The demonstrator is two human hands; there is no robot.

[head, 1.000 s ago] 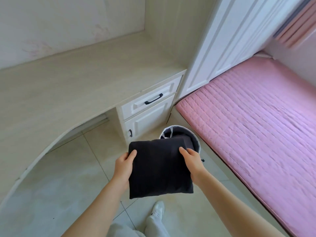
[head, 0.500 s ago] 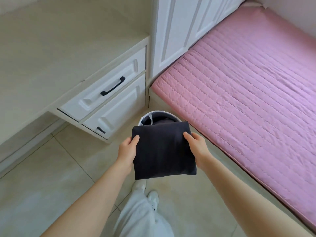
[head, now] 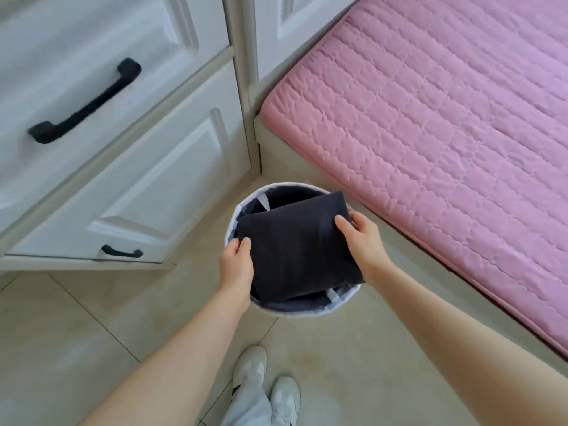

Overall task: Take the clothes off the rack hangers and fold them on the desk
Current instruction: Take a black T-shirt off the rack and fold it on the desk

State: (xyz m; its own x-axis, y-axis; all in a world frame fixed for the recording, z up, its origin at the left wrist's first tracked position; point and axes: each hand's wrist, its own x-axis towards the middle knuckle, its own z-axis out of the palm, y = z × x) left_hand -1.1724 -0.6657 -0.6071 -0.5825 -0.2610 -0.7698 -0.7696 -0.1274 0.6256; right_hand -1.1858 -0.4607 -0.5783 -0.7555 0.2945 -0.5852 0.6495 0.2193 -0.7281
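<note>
White drawer fronts [head: 92, 124] fill the far left: 2 stacked, the upper with a long black handle [head: 86, 101], the lower with a small black handle [head: 122, 252]. Beige floor tile [head: 76, 333] lies below them. Left hand [head: 236, 265] grips the left edge of the folded dark garment [head: 295, 244], thumb on top, fingers hidden underneath. Garment is folded into a compact rectangle, held roughly flat, directly over the mouth of a round white-rimmed basket [head: 242, 204] standing on the floor in the corner between drawers and bed; dark fabric lines or fills the basket interior, cannot tell which. Right hand [head: 361, 238] grips the garment's right edge, thumb on top, fingers curled under. Near centre, 2 white shoes [head: 267, 385] and pale trouser legs. Pink quilted mattress [head: 445, 133] occupies the right side, on a pale frame.
</note>
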